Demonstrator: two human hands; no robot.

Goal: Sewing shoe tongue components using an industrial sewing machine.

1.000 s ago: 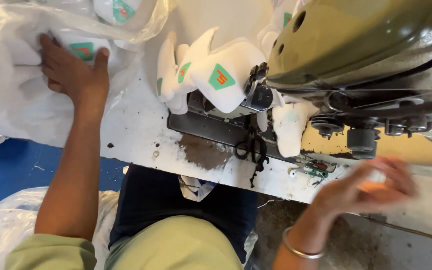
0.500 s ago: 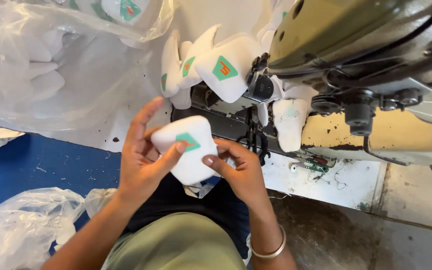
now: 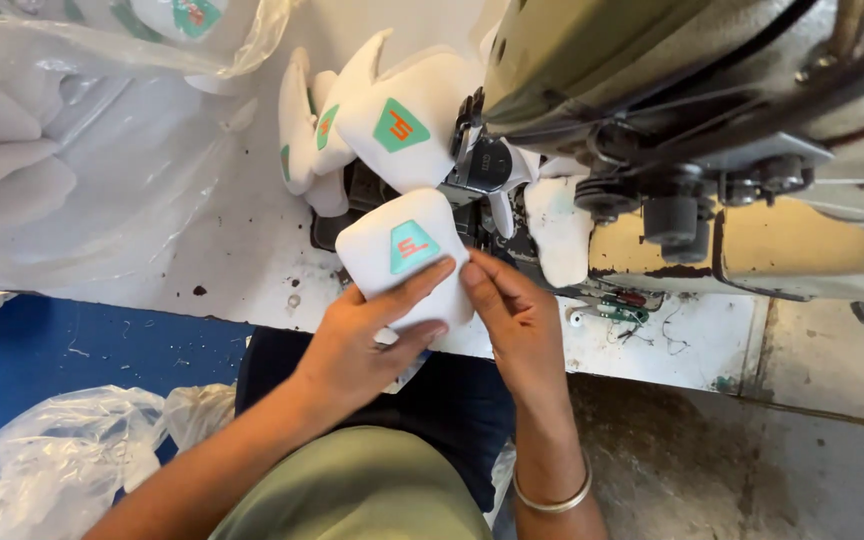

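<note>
My left hand (image 3: 367, 335) and right hand (image 3: 512, 320) pinch the white cloth piece (image 3: 402, 255), long axis running far-left; its near edge hides beneath my fingers.

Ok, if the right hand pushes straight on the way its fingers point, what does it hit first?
The right hand already touches the white fabric piece. Carried on up and left, it would likely meet the sewn white pieces hanging at the sewing machine, though depth is unclear.

Bright, even daylight; soft shadows, sharp focus, slight wide-angle edge distortion.
</note>
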